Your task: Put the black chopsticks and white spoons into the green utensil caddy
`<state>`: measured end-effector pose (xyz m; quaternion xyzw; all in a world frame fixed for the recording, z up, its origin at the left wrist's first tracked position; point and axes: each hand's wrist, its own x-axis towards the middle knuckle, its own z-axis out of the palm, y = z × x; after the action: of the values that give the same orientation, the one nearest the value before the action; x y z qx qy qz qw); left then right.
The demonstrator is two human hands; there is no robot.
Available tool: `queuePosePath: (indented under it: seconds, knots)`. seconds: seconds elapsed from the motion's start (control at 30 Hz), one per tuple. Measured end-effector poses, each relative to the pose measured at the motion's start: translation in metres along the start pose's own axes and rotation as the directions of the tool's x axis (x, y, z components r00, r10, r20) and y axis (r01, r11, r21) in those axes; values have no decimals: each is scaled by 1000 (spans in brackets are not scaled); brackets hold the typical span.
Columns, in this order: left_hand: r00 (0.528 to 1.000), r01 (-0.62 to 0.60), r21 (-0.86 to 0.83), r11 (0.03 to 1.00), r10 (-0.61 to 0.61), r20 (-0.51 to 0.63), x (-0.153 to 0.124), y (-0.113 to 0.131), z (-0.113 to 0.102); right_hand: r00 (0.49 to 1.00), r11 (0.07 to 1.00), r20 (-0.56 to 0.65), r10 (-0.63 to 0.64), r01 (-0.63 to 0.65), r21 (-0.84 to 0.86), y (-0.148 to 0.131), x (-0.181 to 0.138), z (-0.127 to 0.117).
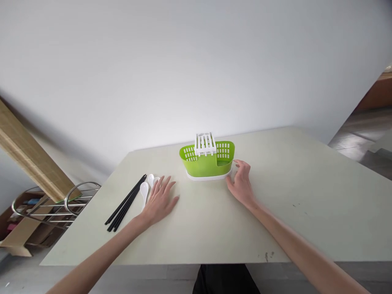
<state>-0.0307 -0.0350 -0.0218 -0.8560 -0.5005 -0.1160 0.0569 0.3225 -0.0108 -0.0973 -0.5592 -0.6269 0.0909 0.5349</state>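
A green slotted cutlery holder [202, 164] with a white divider insert [205, 143] and a white base stands at the middle of the pale table [288, 212]. My right hand [240, 183] rests beside its right end, fingers apart and touching the base. My left hand [159, 199] lies flat on the table, fingers spread, over the white plastic spoons [144, 190]. Black chopsticks [125, 203] lie in a bundle just left of the spoons.
A metal wire rack [58, 204] and a cardboard box [18, 232] stand on the floor to the left, under a slanted wooden board [27, 155]. A white wall runs behind the table. The table's near edge crosses the bottom of the view.
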Motion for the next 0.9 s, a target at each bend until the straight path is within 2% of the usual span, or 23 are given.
queuePosePath:
  seconds: [0.13,0.27,0.37,0.5,0.63,0.8,0.9]
  knots:
    - [995,50,-14,999,-48,85,-27,-23,8,999,999,36,-23,24,-33,-7,1,-5]
    - [991,13,6,1000,-14,134,-41,-48,-4,995,999,100,-20,24,-43,-12,-1,-8]
    - [995,-23,16,1000,21,95,-47,-53,-13,993,999,116,-15,21,-51,-14,-3,-9]
    - [996,-92,-53,994,93,11,-52,-32,-16,990,994,127,-61,72,-82,-13,-6,-7]
    - [990,-138,-164,977,138,-12,-49,1,-3,986,975,129,-107,130,-178,-16,-7,-4]
    - [994,-108,-261,959,100,-42,-44,21,16,977,940,138,-165,198,-278,-31,-2,5]
    - [997,-74,-269,960,63,-49,-46,22,20,977,934,137,-165,199,-296,-42,5,27]
